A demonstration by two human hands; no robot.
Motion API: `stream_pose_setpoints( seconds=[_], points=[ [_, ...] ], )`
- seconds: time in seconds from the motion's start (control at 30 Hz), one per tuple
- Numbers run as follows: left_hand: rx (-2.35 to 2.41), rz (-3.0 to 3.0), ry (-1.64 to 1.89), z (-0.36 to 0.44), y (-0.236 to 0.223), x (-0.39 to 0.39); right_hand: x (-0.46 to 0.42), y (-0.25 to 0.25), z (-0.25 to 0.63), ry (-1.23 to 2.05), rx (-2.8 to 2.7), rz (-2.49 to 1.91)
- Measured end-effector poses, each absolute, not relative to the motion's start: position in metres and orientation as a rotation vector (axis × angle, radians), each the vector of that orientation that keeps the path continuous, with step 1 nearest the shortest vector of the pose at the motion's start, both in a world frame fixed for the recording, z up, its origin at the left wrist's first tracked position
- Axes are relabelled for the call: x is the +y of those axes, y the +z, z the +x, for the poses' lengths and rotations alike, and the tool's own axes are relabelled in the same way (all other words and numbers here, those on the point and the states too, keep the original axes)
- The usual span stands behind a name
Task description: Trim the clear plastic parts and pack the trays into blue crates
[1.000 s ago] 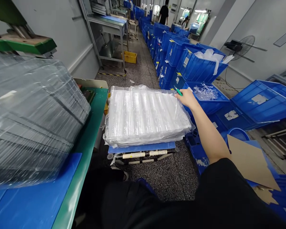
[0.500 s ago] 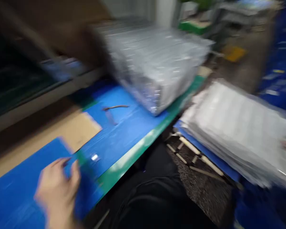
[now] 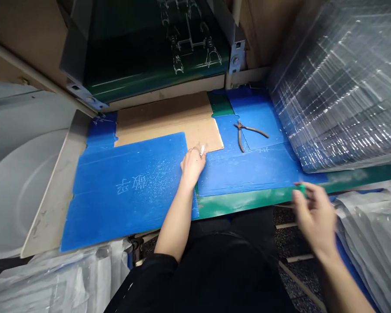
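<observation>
My left hand rests on the right edge of a blue corrugated plastic sheet on the green bench, its fingers pinched on a small clear piece at the edge of a brown cardboard sheet. My right hand hovers off the bench's front edge, blurred by motion, fingers closed around a small green tool. A pair of pliers lies on a second blue sheet between the hands.
A tall stack of clear plastic trays fills the bench's right end. A dark green machine stands behind the cardboard. Bagged white trays sit at lower right, plastic bags at lower left.
The view has swung left from the aisle and the bagged trays down to the bench. My right hand has come off the bagged trays; my left hand now rests on the blue sheet.
</observation>
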State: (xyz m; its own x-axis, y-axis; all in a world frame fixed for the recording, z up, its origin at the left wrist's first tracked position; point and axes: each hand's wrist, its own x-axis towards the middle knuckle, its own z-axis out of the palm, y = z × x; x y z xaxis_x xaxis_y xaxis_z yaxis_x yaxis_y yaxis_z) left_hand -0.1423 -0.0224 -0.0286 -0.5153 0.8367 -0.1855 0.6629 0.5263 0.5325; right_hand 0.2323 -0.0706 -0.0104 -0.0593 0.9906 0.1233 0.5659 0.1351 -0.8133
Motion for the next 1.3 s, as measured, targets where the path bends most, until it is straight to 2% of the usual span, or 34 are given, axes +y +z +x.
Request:
stream_pose_setpoints(
  seconds=[0.07,0.17,0.27,0.33,0.4,0.53,0.63,0.9,1.3],
  points=[
    [2.239,1.245,0.688,-0.150,-0.025,-0.031,-0.075,-0.013,0.204,0.990,-1.647,-1.422],
    [1.794,1.187,1.107,-0.155,-0.016,-0.058,-0.071,-0.013,0.162,1.283,-1.532,-1.264],
    [1.353,1.077,1.454,-0.150,-0.010,-0.082,-0.065,-0.006,0.140,1.439,-1.458,-1.181],
    [1.309,1.101,1.506,-0.143,-0.008,-0.094,-0.062,0.001,0.135,1.492,-1.527,-1.158],
    [1.346,1.225,1.442,-0.136,-0.005,-0.103,-0.062,0.010,0.134,1.450,-1.686,-1.158],
    [1.385,1.740,1.203,-0.123,0.007,-0.118,-0.063,0.033,0.136,1.164,-2.048,-1.055],
    [1.299,2.051,1.209,-0.118,0.018,-0.124,-0.065,0.050,0.139,0.979,-2.192,-0.923],
    [1.254,2.097,1.346,-0.115,0.032,-0.132,-0.077,0.077,0.156,0.650,-2.441,-0.883],
    [1.290,2.220,1.311,-0.109,0.038,-0.129,-0.083,0.077,0.163,0.654,-2.461,-0.851]
  ],
)
